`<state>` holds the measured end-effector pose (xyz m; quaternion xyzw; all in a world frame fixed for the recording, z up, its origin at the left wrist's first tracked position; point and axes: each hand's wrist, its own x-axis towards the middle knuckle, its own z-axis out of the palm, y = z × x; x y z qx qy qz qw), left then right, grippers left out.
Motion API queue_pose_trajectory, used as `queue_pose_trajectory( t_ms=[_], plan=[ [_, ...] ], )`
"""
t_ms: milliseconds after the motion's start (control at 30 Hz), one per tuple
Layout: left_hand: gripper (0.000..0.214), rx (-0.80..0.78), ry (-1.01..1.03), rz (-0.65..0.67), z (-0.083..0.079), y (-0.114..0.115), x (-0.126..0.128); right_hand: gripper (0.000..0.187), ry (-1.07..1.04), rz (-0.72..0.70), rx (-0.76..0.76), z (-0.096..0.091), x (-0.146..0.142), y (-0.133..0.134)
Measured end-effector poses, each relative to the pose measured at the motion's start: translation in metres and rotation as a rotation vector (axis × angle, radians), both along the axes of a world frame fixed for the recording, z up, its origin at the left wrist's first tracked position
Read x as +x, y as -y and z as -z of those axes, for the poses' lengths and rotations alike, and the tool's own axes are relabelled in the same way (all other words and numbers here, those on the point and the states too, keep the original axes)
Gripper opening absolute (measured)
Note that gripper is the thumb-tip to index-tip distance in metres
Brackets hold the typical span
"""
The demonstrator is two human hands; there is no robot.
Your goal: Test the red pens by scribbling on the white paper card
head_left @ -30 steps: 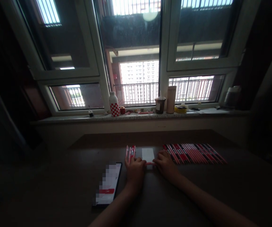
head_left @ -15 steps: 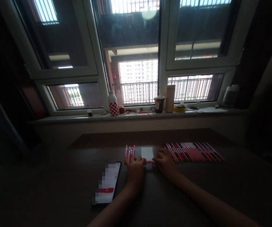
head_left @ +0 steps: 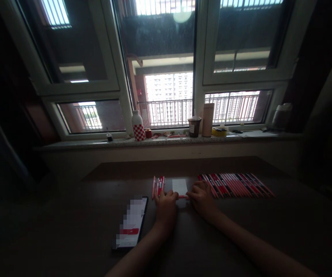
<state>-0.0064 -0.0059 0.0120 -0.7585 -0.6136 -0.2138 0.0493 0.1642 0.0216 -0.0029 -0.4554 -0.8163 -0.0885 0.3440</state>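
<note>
Between my hands a slim pink pen [head_left: 182,196] lies crosswise at the near edge of a small white paper sheet [head_left: 179,186]. My left hand [head_left: 166,206] is closed on the pen's left end, and my right hand [head_left: 202,198] pinches its right end; the fingers hide both ends. Just beyond my left fingers is a small group of red and pink pens [head_left: 158,185], lying side by side. A long row of pink, red and black pens [head_left: 235,186] stretches to the right of my right hand.
A phone [head_left: 133,223] with a lit screen rests left of my left forearm on the dark table [head_left: 212,254]. Along the windowsill [head_left: 97,144] stand a red-checked bottle [head_left: 138,127], a drink cup [head_left: 194,127], a tall tumbler [head_left: 208,121] and a yellow tape roll [head_left: 219,132].
</note>
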Motion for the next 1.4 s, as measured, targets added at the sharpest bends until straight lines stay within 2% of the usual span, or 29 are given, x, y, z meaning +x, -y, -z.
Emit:
queue_pose_trajectory(
  t_ms=[367, 767, 967, 1167, 1400],
  plan=[
    [0.032, -0.026, 0.003, -0.004, -0.001, -0.0004, 0.0009, 0.002, -0.028, -0.004, 0.061, 0.0016, -0.0004, 0.0012],
    [0.033, -0.026, 0.026, 0.006, -0.0041, 0.0005, 0.0021, 0.009, -0.016, -0.004, 0.14, 0.0049, -0.0003, 0.0005],
    [0.031, -0.069, 0.058, -0.018, -0.0058, 0.0002, 0.001, 0.005, 0.013, 0.006, 0.201, 0.0035, 0.0003, 0.0015],
    [0.03, -0.012, 0.015, -0.011, -0.0087, 0.0048, 0.0022, 0.003, -0.011, 0.006, 0.178, 0.0046, 0.0019, -0.0021],
    [0.033, 0.081, 0.038, -0.018, 0.0006, 0.003, 0.005, 0.007, -0.021, 0.02, 0.11, 0.0036, 0.0023, -0.0015]
  ],
)
